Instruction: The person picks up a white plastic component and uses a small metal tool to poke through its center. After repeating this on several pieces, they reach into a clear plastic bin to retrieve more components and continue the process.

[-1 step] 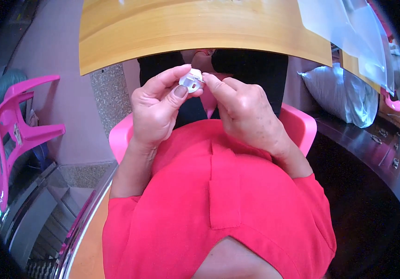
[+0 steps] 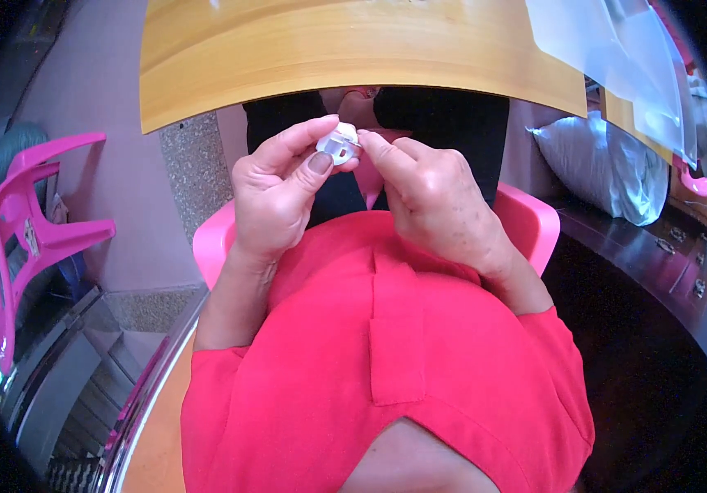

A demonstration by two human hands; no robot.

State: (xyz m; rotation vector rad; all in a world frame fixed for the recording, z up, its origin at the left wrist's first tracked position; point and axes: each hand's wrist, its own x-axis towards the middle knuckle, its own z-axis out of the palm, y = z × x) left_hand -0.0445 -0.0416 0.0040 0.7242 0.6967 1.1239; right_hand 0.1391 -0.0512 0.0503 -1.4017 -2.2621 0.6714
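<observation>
Between the thumb and fingers of my left hand [image 2: 282, 177] is a small white round plastic part [image 2: 338, 146] with a slot or opening in its face. The part is held up in front of my chest, just below the table's near edge. My right hand [image 2: 436, 193] is closed in a pinch at the right side of the part, its index fingertip touching it. A thin, shiny sliver shows by that fingertip, too small to name. What lies under the right thumb is hidden.
A wooden table [image 2: 345, 49] spans the top, with clear plastic sheets [image 2: 608, 66] on its right. A pink chair [image 2: 33, 222] lies tipped at left. At right is a pale stuffed bag [image 2: 604, 168] above a dark cabinet [image 2: 665, 255]. Pink chair arms [image 2: 528, 223] flank me.
</observation>
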